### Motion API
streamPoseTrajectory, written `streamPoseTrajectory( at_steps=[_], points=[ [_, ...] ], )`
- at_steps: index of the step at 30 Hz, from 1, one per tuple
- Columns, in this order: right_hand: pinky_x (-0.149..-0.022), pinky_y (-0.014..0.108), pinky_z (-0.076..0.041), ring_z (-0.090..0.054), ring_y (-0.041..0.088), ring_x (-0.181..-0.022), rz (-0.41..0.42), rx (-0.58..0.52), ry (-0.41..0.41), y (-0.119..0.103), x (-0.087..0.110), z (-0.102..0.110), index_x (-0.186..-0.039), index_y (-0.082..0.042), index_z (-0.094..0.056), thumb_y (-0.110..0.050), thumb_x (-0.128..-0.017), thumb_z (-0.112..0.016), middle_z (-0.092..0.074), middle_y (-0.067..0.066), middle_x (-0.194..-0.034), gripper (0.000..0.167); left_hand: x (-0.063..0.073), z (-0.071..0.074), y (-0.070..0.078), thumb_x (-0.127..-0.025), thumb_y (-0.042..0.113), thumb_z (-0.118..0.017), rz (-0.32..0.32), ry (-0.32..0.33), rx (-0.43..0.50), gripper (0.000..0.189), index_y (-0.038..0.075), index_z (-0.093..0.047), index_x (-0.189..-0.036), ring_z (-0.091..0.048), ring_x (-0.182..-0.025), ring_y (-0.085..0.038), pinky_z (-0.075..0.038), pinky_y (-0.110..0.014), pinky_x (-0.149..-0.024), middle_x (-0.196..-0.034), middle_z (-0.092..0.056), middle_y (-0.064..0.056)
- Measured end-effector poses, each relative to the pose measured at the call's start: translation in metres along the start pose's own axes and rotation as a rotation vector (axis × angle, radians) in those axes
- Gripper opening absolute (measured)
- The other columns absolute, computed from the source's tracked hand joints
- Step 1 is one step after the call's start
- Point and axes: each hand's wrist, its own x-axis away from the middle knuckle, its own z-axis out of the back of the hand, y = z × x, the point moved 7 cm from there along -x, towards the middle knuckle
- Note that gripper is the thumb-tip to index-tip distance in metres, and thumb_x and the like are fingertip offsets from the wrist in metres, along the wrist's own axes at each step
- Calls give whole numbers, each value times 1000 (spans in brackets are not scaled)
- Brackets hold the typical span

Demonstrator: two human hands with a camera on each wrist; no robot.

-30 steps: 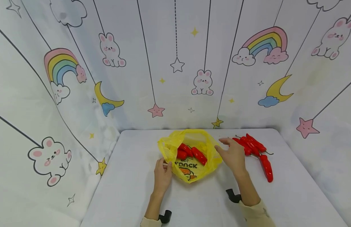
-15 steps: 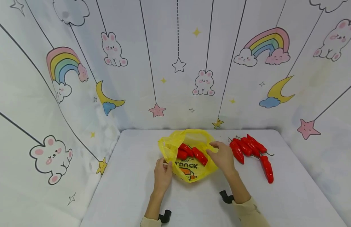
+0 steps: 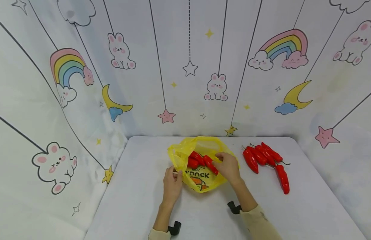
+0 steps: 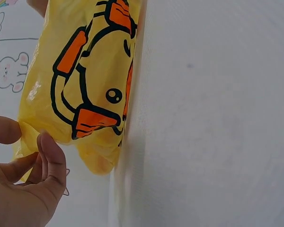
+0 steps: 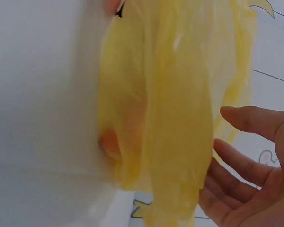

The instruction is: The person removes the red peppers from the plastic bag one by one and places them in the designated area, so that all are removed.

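Observation:
A yellow plastic bag (image 3: 213,183) with printed lettering and a duck picture lies mouth up on the table. Several red chili peppers (image 3: 210,164) are inside it. At its near left edge, my left hand (image 3: 172,186) pinches the plastic; the left wrist view shows thumb and fingers (image 4: 51,156) gripping a fold of the bag. My right hand (image 3: 228,166) is over the bag's right side. In the right wrist view its thumb (image 5: 255,119) and fingers stand apart beside the yellow plastic, partly overlapping it, with nothing held between them.
More red chili peppers (image 3: 257,156) lie in a cluster right of the bag, one (image 3: 282,179) nearer the person. The white table (image 3: 137,206) ends at a patterned cloth backdrop (image 3: 185,100). Black wrist mounts (image 3: 234,208) sit on both forearms.
My right hand has moved left from beside the pepper cluster to the bag's right side, uncovering a pepper there. The left hand keeps its place on the bag.

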Motion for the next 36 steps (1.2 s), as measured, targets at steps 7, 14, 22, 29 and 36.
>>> streamPoseTrajectory(
  at_steps=[7, 14, 22, 29, 36],
  points=[
    [-92, 48, -58, -67, 31, -107, -43, 65, -24, 5, -1, -15, -124, -3, -73, -20, -88, -85, -73, 15, -120, 41, 0, 0, 3, -104, 17, -64, 1, -1, 9, 29, 4, -62, -130, -58, -84, -14, -54, -25, -69, -109, -58, -5],
    [-82, 45, -57, -63, 25, -91, -47, 81, -83, 7, -3, -26, -121, -2, -73, -19, -85, -87, -74, 13, -111, 42, 1, 0, 3, -105, 16, -64, -7, 0, 22, 28, 4, -63, -130, -58, -85, -13, -54, -24, -69, -109, -59, -5],
    [-80, 42, -58, -64, 23, -88, -70, 146, -115, 15, -6, -37, -119, -3, -72, -20, -83, -89, -73, 10, -107, 43, 1, -1, 1, -105, 16, -64, -9, 1, 19, 28, 4, -63, -130, -58, -85, -13, -54, -24, -69, -109, -59, -6],
    [-84, 45, -59, -66, 26, -92, -75, 164, -107, 18, -7, -42, -121, -1, -71, -16, -84, -87, -73, 12, -111, 44, 1, 1, 2, -104, 16, -64, -8, 4, 16, 28, 5, -63, -130, -59, -85, -13, -54, -25, -70, -109, -59, -5],
    [-86, 46, -59, -66, 28, -97, -104, 198, -107, 25, -8, -45, -124, -1, -70, -16, -84, -86, -73, 14, -115, 46, 0, 1, 1, -104, 17, -64, -16, 7, 6, 29, 5, -63, -130, -59, -85, -14, -55, -25, -69, -109, -59, -4]
  ],
)
